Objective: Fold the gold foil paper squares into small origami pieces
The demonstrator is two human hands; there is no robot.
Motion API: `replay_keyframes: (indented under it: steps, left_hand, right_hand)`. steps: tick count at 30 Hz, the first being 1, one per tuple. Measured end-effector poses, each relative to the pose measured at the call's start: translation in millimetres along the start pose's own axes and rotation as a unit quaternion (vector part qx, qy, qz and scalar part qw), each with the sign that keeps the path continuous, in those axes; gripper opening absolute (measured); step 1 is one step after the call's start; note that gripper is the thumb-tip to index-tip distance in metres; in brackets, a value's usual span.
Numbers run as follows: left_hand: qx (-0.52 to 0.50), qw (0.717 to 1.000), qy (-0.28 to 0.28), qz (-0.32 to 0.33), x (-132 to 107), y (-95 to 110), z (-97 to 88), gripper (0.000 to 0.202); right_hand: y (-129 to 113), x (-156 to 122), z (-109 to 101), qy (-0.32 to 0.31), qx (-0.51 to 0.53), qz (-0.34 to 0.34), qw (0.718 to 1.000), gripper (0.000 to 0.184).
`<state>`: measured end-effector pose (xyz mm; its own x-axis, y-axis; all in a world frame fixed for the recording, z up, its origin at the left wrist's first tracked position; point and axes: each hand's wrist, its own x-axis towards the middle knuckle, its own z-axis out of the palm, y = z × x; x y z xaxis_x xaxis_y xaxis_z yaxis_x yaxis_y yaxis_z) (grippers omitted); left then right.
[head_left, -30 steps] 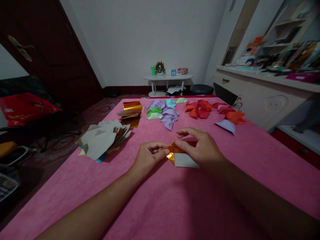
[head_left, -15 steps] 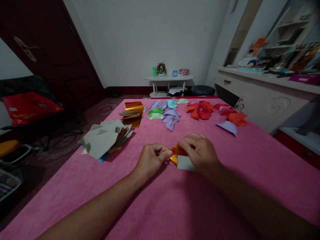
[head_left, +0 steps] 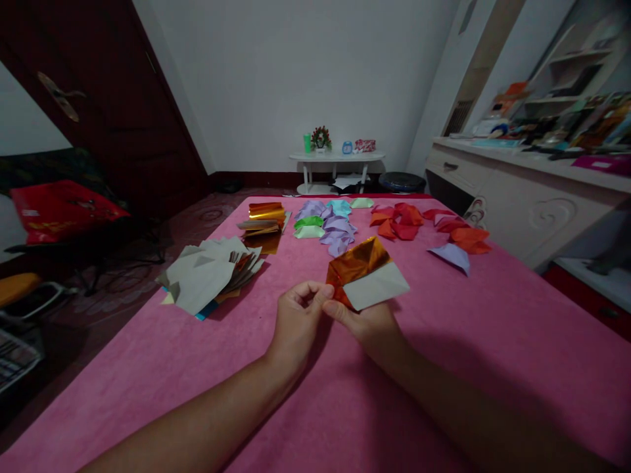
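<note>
A sheet of shiny gold foil paper (head_left: pixel 359 263), partly folded, shows its white back along the lower right. My left hand (head_left: pixel 302 315) pinches its left corner between thumb and fingers. From below, my right hand (head_left: pixel 372 325) grips the same paper, thumb pressed on its lower left edge and the other fingers hidden behind it. The paper is tilted up above the pink cloth. Beyond it lie folded purple paper pieces (head_left: pixel 338 230), green ones (head_left: pixel 309 226) and a ring of red and orange pieces (head_left: pixel 407 223).
A fanned stack of paper sheets (head_left: pixel 197 272) lies at the left, with a gold foil paper pile (head_left: pixel 266 226) behind it. Folded orange paper (head_left: pixel 470 240) and a lilac piece (head_left: pixel 451 256) sit at the right. The pink-covered table (head_left: pixel 296 420) stands beside a white dresser (head_left: pixel 513 197).
The gold paper has been raised and turned, so more of its foil face shows. My right hand has moved from over its top to beneath its lower edge.
</note>
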<state>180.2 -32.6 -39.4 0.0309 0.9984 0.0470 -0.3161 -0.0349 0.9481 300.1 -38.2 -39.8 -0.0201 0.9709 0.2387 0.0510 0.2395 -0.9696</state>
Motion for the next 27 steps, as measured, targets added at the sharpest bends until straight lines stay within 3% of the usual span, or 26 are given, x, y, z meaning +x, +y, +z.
replay_keyframes:
  steps: [3,9,15,17,19,22,24,27]
  left_hand:
    - [0.003,1.0,-0.01,0.001,-4,-2,2.2,0.022]
    - [-0.013,0.999,-0.05,-0.004,-4,4,3.5,0.028]
    - [0.073,0.997,-0.038,0.001,18,21,-19.0,0.033]
    - [0.102,0.991,-0.079,-0.021,27,30,-31.2,0.036]
    - [0.152,0.97,-0.17,-0.081,34,39,-42.9,0.037]
    - [0.214,0.911,-0.319,-0.148,42,51,-54.3,0.036]
    - [0.249,0.867,-0.4,-0.163,46,58,-54.9,0.033]
    - [0.305,0.816,-0.464,-0.16,54,64,-43.7,0.024]
  right_hand:
    - [1,-2,-1,0.06,-0.035,-0.034,0.997,0.028]
    - [-1,-9,-5,0.062,-0.001,-0.003,0.998,0.033]
    - [1,-6,-24,0.104,0.028,0.008,0.994,0.042]
    - [7,1,-35,0.13,0.079,0.004,0.988,0.044]
    - [11,10,-44,0.128,0.119,0.018,0.984,0.047]
    - [11,19,-53,0.065,0.129,0.058,0.988,0.048]
    - [5,19,-52,-0.036,0.106,0.087,0.99,0.045]
    - [-5,12,-43,-0.186,0.038,0.126,0.974,0.037]
